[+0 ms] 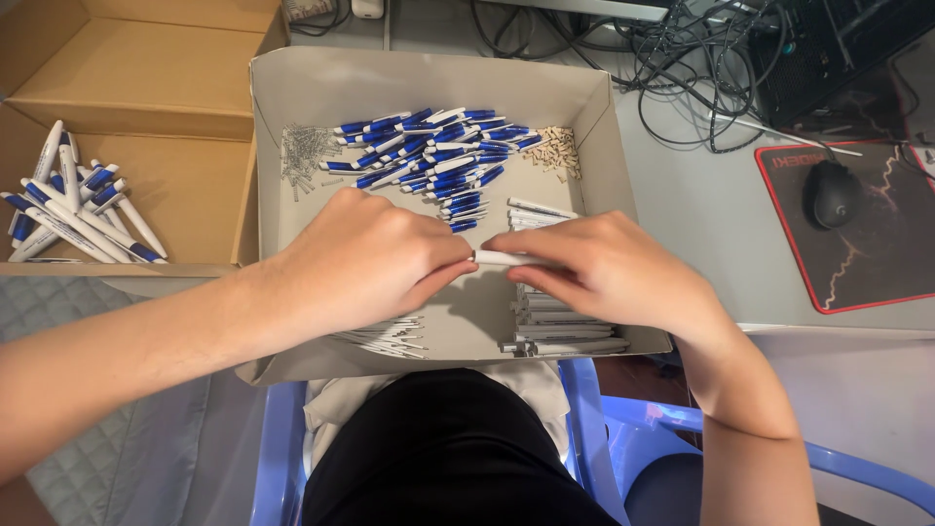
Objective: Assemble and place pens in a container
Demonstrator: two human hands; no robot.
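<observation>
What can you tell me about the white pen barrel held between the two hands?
The white pen barrel is a slim, plain tube that looks like plastic. It lies roughly level over the grey tray, above the stack of similar white barrels. The left hand pinches one end and the right hand covers the other, so only a short middle stretch shows. Its ends are hidden.

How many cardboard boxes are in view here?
2: a shallow grey box of pen parts beneath both hands, and a brown box at upper left holding finished pens. Others may lie outside the frame.
</observation>
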